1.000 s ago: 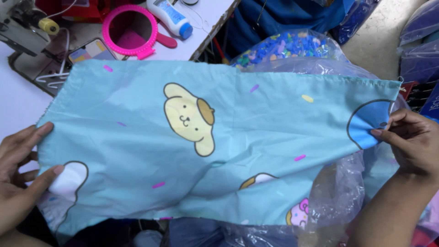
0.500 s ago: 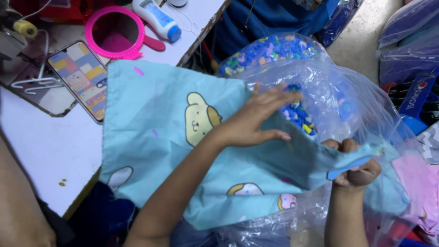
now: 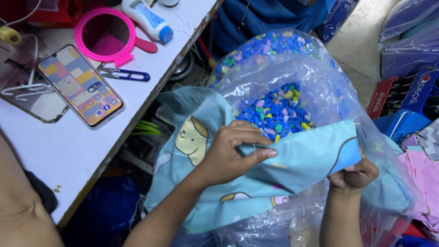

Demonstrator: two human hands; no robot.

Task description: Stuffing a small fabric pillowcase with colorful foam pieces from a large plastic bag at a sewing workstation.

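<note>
- Your left hand [image 3: 233, 153] pinches a fold of the light blue cartoon-print fabric cover [image 3: 302, 160], thumb on top and fingers curled under; your forearm hides the cloth beneath it.
- Your right hand [image 3: 354, 176] is closed on the cover's right end from below, so only the knuckles show and the fingertips are lost behind the cloth.
- The cover lies bunched across the near lip of the big clear plastic bag [image 3: 320, 87], its lower part sagging out of sight at the bottom edge.
- Inside the bag, the small blue, green and yellow foam bits [image 3: 274, 107] are partly veiled by crinkled plastic and by the fabric.
- Half a second ago your left hand lay flat and spread on the cloth; now it is gathered into a pinch, and the cover is folded narrower, baring more of the bits.
- Far left, the white table [image 3: 68, 151] carries a smartphone [image 3: 80, 84] and a round pink hand mirror [image 3: 107, 34], which is cut off at the top.
</note>
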